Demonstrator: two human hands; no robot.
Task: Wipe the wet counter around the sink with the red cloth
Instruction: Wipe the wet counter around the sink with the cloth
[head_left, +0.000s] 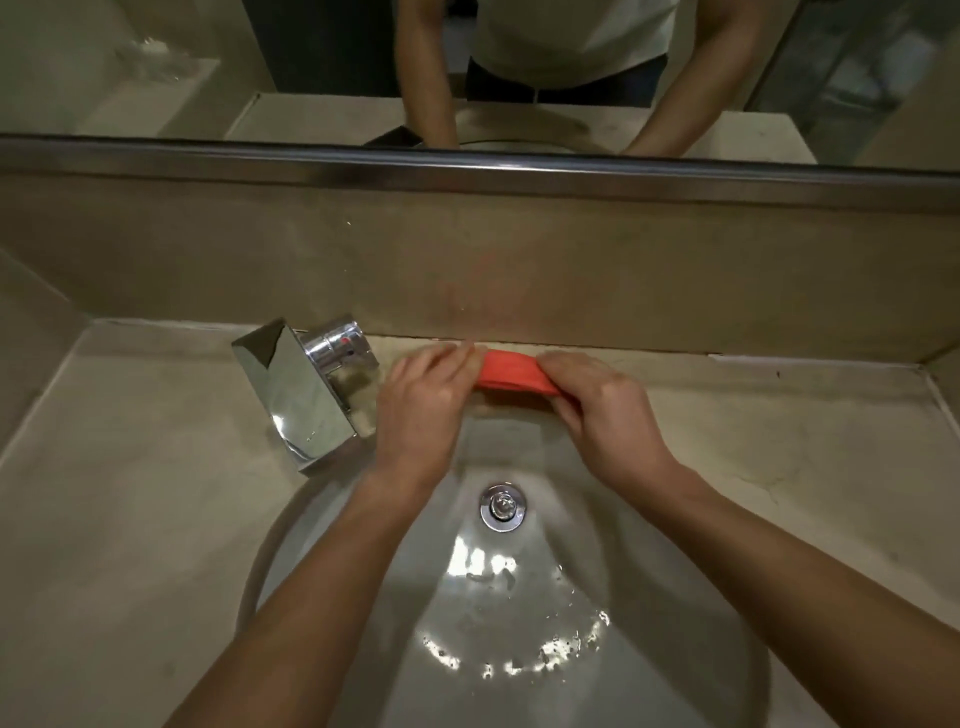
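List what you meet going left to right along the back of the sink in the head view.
Chrome faucet → left hand → red cloth, held by both hands → right hand → bare counter to the right.

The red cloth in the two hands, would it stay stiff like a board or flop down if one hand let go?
Probably flop. The folded red fabric cloth sags a little between the left hand and the right hand, so it looks soft. It seems light, since fingertips alone hold it. It may be damp, which I cannot tell.
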